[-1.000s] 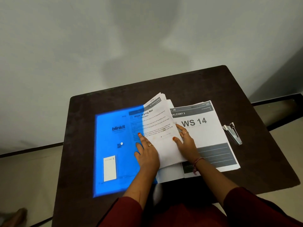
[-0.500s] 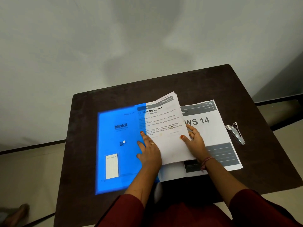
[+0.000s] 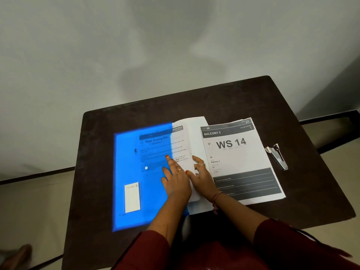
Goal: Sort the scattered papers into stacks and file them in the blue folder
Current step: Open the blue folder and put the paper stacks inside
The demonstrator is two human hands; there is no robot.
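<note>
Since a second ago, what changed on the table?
The "Wipe Drying Mat" stack slid left, further under the translucent blue folder cover, uncovering more of the WS 14 sheet. Left hand and right hand still push it with flat fingers. Stapler unmoved.

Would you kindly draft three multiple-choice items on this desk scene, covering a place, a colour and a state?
1. Where does the stapler lie?
A. On the folder
B. On the table, right of the WS 14 sheet
C. Under the papers

2. What colour is the folder?
A. Green
B. Red
C. Blue

3. How far in is the Wipe Drying Mat stack?
A. Partly under the translucent cover
B. Wholly outside
C. Wholly hidden

Answers:
1 B: it rests on bare dark wood beside that sheet.
2 C: its cover is bright blue.
3 A: the heading shows through the cover, while the right part stays uncovered beside the left hand and right hand.
</note>
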